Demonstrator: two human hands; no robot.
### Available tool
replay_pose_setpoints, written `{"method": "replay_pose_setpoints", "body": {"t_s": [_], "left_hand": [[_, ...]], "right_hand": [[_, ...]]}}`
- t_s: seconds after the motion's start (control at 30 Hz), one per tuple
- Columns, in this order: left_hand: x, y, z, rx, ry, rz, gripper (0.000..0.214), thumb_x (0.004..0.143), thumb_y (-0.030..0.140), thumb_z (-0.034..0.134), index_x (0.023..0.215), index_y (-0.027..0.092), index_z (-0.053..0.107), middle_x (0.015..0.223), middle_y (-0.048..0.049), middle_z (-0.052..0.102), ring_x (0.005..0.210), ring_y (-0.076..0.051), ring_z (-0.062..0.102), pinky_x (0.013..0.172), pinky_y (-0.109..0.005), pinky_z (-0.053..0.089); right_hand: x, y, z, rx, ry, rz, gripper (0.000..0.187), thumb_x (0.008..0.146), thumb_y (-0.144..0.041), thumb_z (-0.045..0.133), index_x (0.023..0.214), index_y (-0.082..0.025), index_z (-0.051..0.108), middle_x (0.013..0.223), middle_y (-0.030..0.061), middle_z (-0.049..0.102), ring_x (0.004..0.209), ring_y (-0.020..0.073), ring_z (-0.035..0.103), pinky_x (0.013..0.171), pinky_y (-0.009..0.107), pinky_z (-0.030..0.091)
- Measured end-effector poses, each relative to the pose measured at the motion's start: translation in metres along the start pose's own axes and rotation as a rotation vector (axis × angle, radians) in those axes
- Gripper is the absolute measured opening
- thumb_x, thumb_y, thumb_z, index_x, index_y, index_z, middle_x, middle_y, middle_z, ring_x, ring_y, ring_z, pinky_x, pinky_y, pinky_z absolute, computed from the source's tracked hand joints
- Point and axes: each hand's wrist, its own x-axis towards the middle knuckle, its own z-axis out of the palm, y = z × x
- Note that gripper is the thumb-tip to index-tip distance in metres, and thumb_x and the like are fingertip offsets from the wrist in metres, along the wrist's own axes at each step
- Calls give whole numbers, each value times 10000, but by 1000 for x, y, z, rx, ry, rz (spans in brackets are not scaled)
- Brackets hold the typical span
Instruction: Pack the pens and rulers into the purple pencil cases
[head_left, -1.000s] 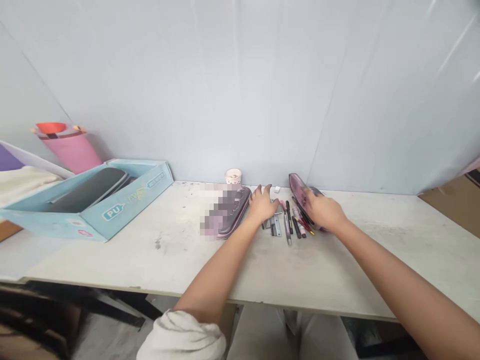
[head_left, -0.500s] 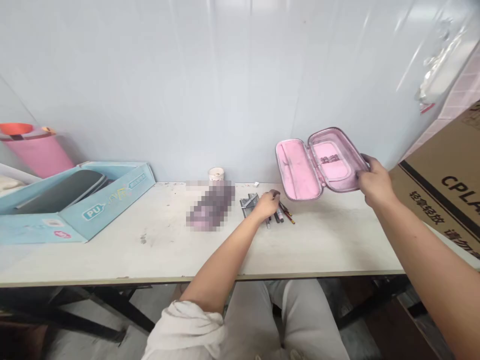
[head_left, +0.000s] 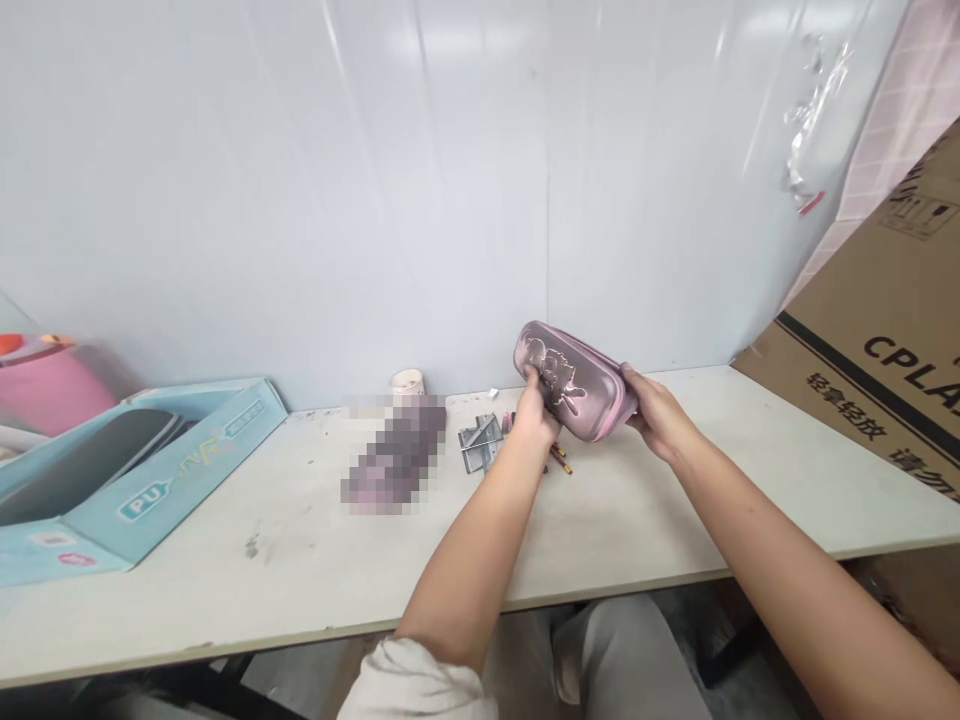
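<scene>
A pink pencil case [head_left: 574, 380], its lid folded together, is held above the table between both hands. My left hand [head_left: 534, 412] grips its near left side, thumb on the embossed cover. At its right end my right hand [head_left: 660, 412] has its fingers round the case. Below and left of the case lie grey rulers with a set square [head_left: 481, 440]. Several pencils [head_left: 561, 460] show partly behind my left hand, which hides the rest of that pile.
A blurred-out purple-pink object [head_left: 394, 455] lies left of the rulers, by a paper cup [head_left: 407, 384]. At far left is a blue cardboard tray [head_left: 202, 455] with dark cases [head_left: 97, 465]. A big carton [head_left: 885, 330] leans at right. The table [head_left: 300, 590] meets the wall.
The pencil case has gone from spread out in my right hand to folded together. My left hand has left the pencil pile and taken hold of the case. The view has shifted.
</scene>
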Motion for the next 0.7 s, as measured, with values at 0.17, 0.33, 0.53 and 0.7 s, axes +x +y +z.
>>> {"method": "replay_pose_setpoints", "body": {"t_s": [0.17,0.33,0.53,0.7], "left_hand": [[18,10,-3,-65,231,38,450,881,448,399,1187,140,517,1197,-118,599,1011,-187,608,831,-324,522],[22,7,0,-62,327,84,529,882,521,330,1212,142,494,1214,-122,584,1007,-191,608,806,-306,525],[28,13,-1,98,366,204,476,934,418,207,1135,151,546,1116,-96,636,991,-149,610,815,-264,506],[38,29,-17,314,471,377,521,924,475,168,1050,159,562,1062,-89,634,975,-164,603,850,-277,471]], "right_hand": [[2,28,15,41,-284,0,664,767,-722,312,1118,-204,533,1056,105,627,866,189,602,647,313,515],[4,61,41,-140,-445,2,528,680,-605,593,936,-144,600,890,82,650,778,181,615,681,316,513],[5,63,45,-627,-222,-297,374,843,-460,382,666,-181,557,655,40,619,647,167,592,663,303,449],[-14,57,29,-507,-348,-161,416,837,-515,366,587,-200,473,524,-7,522,497,122,502,538,255,400]]}}
